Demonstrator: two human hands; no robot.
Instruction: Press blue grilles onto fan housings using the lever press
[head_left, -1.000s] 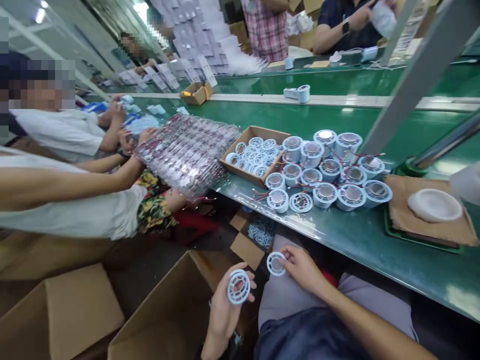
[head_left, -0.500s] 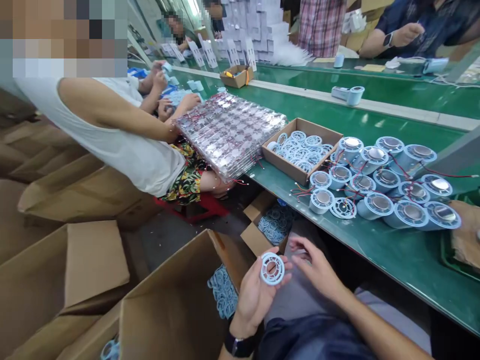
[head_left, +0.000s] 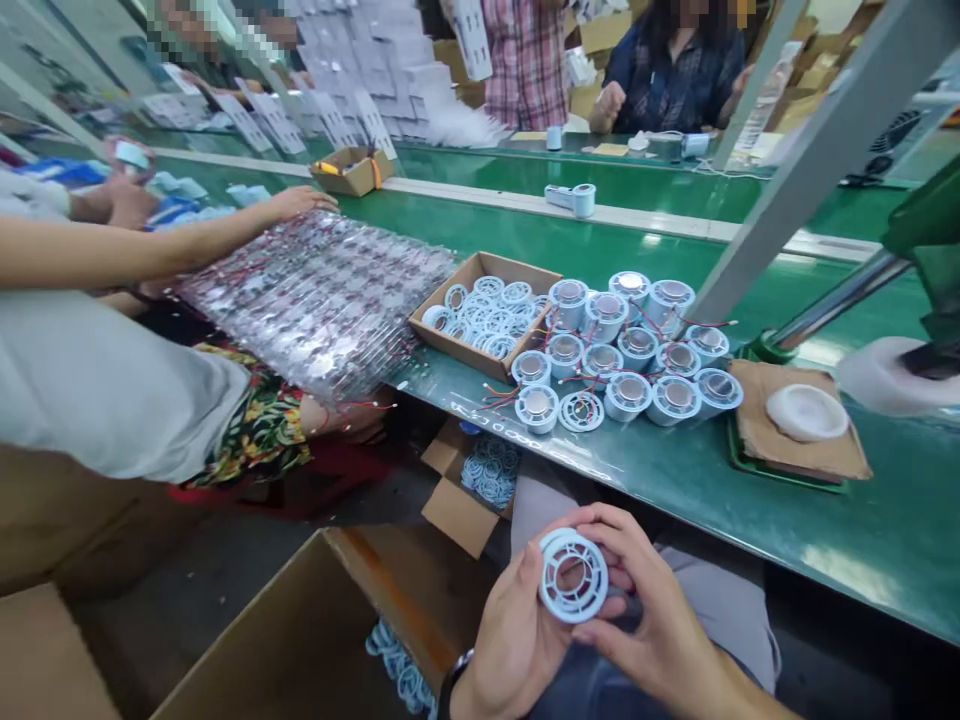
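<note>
Holding one ring over the lap, the left hand cups it and the right hand pinches its rim. A cluster of cylinders already stands on the belt; a box of loose rings waits beside them.

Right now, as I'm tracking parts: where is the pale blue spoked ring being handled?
Head view, bottom centre: the pale blue spoked ring is held between the left hand and right hand over the lap, just below the near edge of the green table.
</note>
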